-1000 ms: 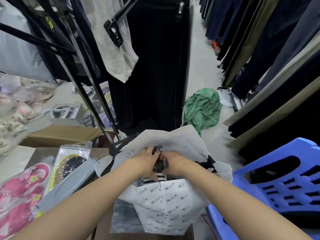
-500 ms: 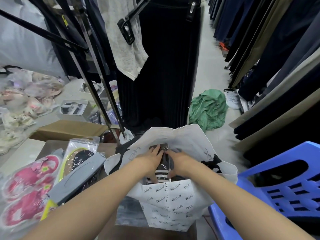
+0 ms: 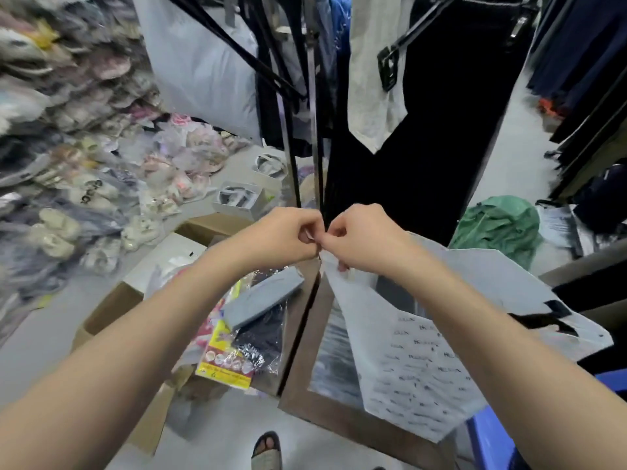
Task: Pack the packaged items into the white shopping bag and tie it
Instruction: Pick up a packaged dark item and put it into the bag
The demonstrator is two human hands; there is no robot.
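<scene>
The white shopping bag (image 3: 417,361) with small dark printed lettering hangs below my hands, over an open cardboard box (image 3: 302,378). My left hand (image 3: 288,237) and my right hand (image 3: 359,237) meet above it, both pinching the bag's top edge between fingertips. The bag's contents are hidden; a black strip shows at its right side. To the left lie packaged items: a grey flat pack (image 3: 263,298) and a clear packet with a yellow label (image 3: 230,354).
Piles of bagged goods (image 3: 68,157) fill the left. A metal clothes rack (image 3: 314,106) with hanging dark garments stands just behind my hands. A green bundle (image 3: 497,223) lies on the floor at right. A blue plastic stool (image 3: 492,435) is at lower right. My sandalled foot (image 3: 268,451) shows below.
Both hands have come up out of the bag's mouth and now pinch its top edge together. The view has swung left and down.
</scene>
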